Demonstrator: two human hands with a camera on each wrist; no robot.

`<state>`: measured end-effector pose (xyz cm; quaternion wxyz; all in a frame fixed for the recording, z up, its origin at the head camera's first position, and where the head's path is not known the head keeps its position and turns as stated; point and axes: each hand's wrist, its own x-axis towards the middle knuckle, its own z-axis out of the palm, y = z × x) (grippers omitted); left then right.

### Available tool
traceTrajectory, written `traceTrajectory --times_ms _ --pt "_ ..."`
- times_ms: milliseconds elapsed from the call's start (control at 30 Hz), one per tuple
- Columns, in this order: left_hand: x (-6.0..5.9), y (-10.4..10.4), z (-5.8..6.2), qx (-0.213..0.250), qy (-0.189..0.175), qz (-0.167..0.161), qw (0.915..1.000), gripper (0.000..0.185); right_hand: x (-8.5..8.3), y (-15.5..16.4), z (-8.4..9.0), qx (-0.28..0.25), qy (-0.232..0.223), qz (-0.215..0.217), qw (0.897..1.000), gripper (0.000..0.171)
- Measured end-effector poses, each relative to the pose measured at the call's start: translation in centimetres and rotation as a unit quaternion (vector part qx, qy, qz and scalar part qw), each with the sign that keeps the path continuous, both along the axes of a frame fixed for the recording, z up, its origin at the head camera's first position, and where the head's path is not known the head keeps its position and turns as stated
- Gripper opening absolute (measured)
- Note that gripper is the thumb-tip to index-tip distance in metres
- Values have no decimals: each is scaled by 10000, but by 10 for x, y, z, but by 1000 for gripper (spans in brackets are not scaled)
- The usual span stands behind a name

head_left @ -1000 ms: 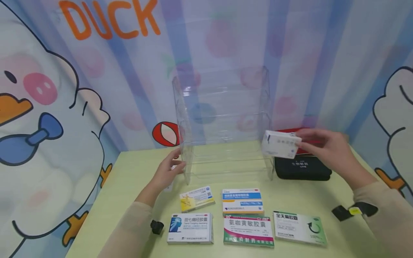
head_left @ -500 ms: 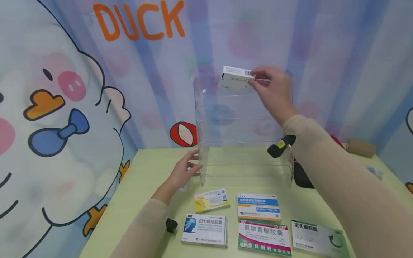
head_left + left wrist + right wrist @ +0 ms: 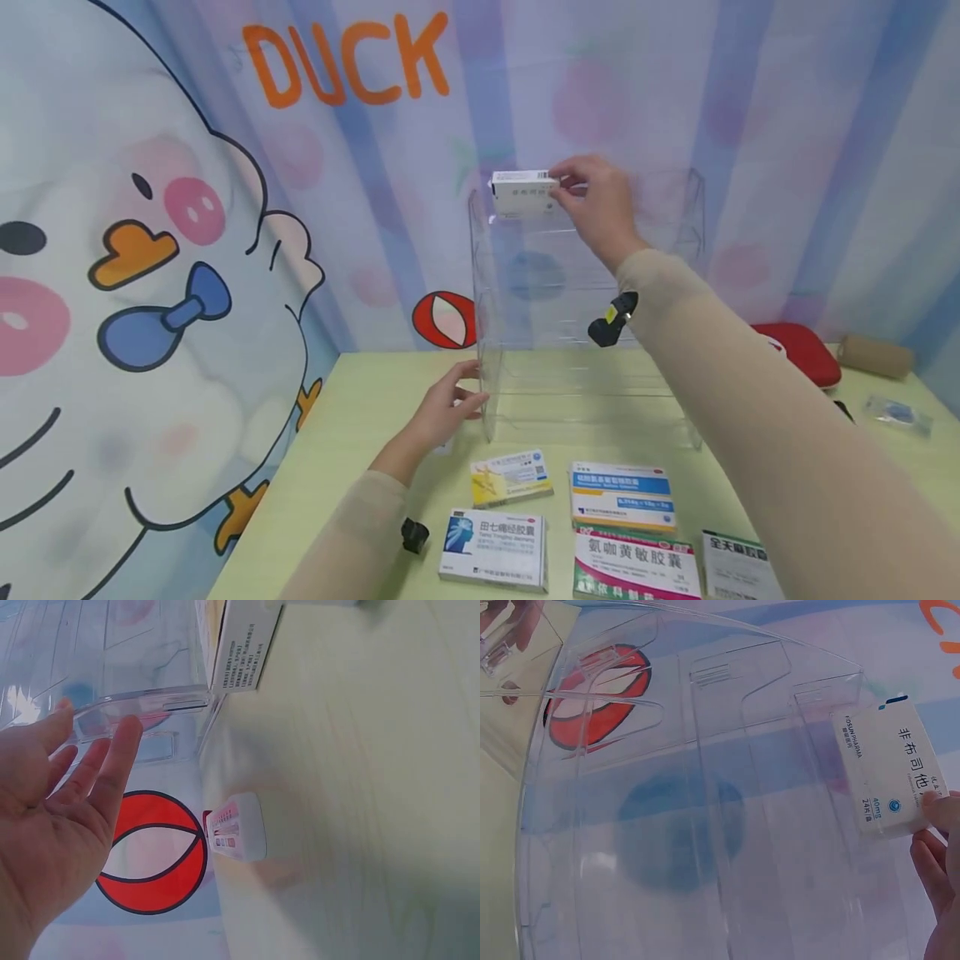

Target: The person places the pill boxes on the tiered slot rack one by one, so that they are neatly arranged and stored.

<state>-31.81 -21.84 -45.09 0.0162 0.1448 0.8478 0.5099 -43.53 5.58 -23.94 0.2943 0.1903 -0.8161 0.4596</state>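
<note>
In the head view my right hand (image 3: pixel 598 204) pinches the right end of a small white medicine box (image 3: pixel 519 198) at the top tier of a clear acrylic tiered rack (image 3: pixel 592 408). The right wrist view shows the medicine box (image 3: pixel 889 769) upright, its printed face toward the camera, overlapping the rack's upper edge. My left hand (image 3: pixel 442 408) is at the rack's lower left side, fingers extended. In the left wrist view, the fingertips of my left hand (image 3: pixel 75 802) lie right at the rack's clear side panel (image 3: pixel 150 701).
Several medicine boxes lie before the rack: yellow-white (image 3: pixel 512 478), white-blue (image 3: pixel 493 550), blue-orange (image 3: pixel 622 497), green-magenta (image 3: pixel 636 562) and green-white (image 3: pixel 738 567), partly behind my right sleeve. A small white bottle (image 3: pixel 238 827) stands left of the rack. A red case (image 3: pixel 802 354) is at right.
My right hand has carried the white medicine box from the rack's right side up and left to its top tier. My left hand stays at the rack's side. The head view has shifted.
</note>
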Motion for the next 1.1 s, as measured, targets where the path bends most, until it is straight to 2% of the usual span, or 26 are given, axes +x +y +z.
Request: traceTrajectory --times_ms 133,267,367,433,500,633,767,933,1100 --pt "1 -1 2 -47 91 43 9999 55 0 -6 -6 189 -327 118 9992 34" --pt "2 -1 2 -42 106 53 9999 56 10 -1 -12 512 -206 88 9984 50" --pt "3 -2 3 -67 135 67 9999 56 32 11 -20 608 256 21 9978 53" --pt "4 -3 4 -118 122 87 9998 56 52 23 -32 559 598 18 9966 47" --pt "4 -6 5 -201 115 96 9997 56 77 39 -47 491 670 106 9965 41" --pt "5 -14 8 -385 -8 74 9992 56 130 73 -88 648 9 46 9979 34" --pt "6 -20 12 -426 -1 5 9991 57 173 105 -125 989 -824 -276 9913 36" --pt "6 -20 13 -463 -20 -98 9989 58 209 142 -161 1390 -1349 -603 9792 38" --pt "6 -13 12 -607 -68 -145 9980 58 234 175 -186 1489 -1849 -699 9689 37"
